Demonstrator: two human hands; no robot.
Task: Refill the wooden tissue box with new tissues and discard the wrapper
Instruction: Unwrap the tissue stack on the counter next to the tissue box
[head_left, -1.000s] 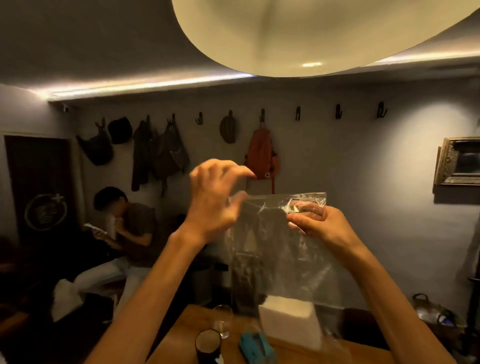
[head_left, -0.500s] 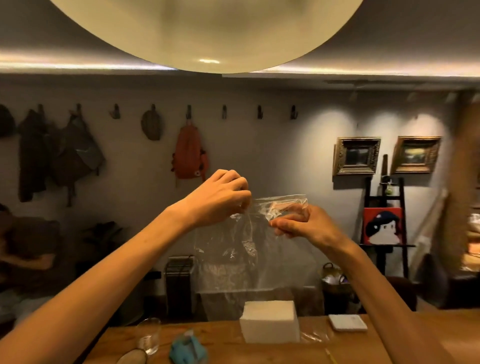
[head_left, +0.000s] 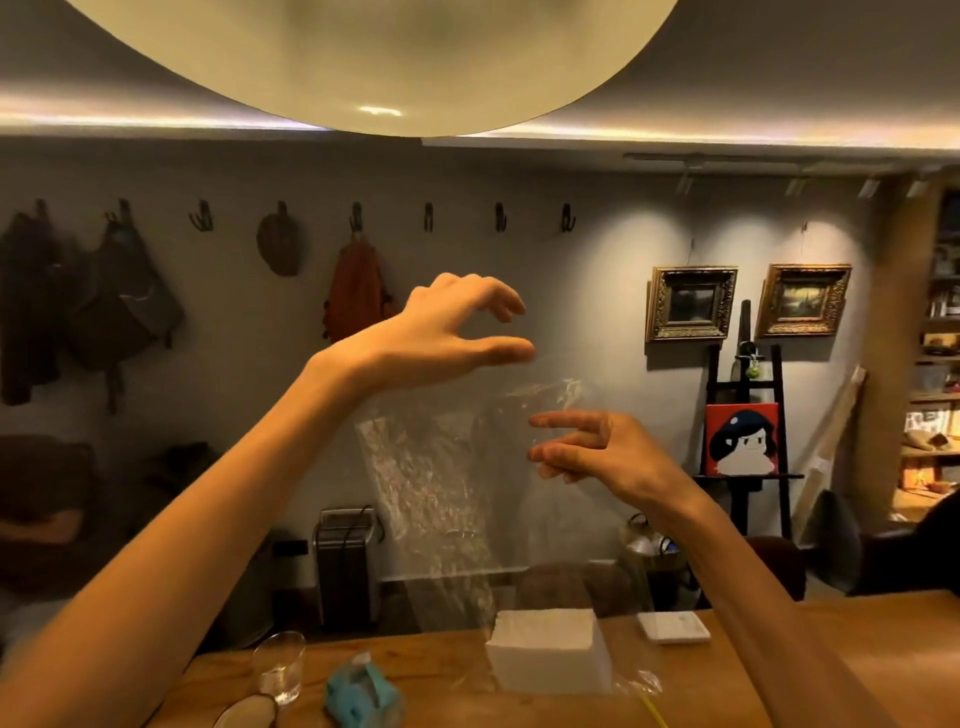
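A clear plastic wrapper (head_left: 441, 483) stands tall in the air over a white stack of tissues (head_left: 545, 654) on the wooden table (head_left: 857, 649). Its lower end still surrounds the stack. My left hand (head_left: 457, 338) is raised above the wrapper's top edge, thumb and fingers spread, touching nothing. My right hand (head_left: 587, 447) hovers by the wrapper's upper right corner with its fingers stretched out and apart; I see no pinch on the film. No wooden tissue box is in view.
On the table's near left are a drinking glass (head_left: 278, 667), a teal object (head_left: 363, 696) and a dark round rim (head_left: 244, 719). A small white pad (head_left: 674, 627) lies right of the stack. A large lamp shade (head_left: 374, 57) hangs overhead.
Both hands pinched the wrapper's top edge half a second ago. Now the left hand has lifted away and spread, and the right hand's fingers have straightened off the film.
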